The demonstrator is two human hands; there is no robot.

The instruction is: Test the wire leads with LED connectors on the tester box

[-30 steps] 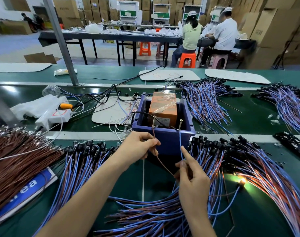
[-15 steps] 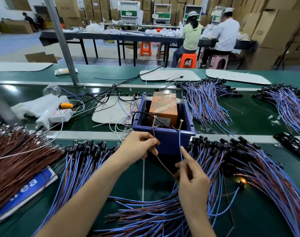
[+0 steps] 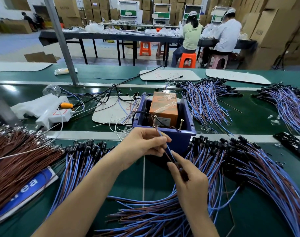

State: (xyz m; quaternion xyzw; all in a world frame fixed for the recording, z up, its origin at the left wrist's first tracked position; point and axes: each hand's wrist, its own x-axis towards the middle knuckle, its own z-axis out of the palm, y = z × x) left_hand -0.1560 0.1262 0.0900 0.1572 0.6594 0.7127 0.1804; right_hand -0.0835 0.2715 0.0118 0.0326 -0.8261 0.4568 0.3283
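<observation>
Lead [image 3: 168,150] ends lifted off tester box [image 3: 178,139] screws [image 3: 155,116], glow gone. Left hand [image 3: 144,144], right hand [image 3: 190,183] both pinch that lead (apparently tested); heaps of leads [image 3: 248,168] likely wait.

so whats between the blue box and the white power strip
A pale flat board lies between the blue box and the power strip, with loose thin wires strewn across it; the head view shows this.
</observation>
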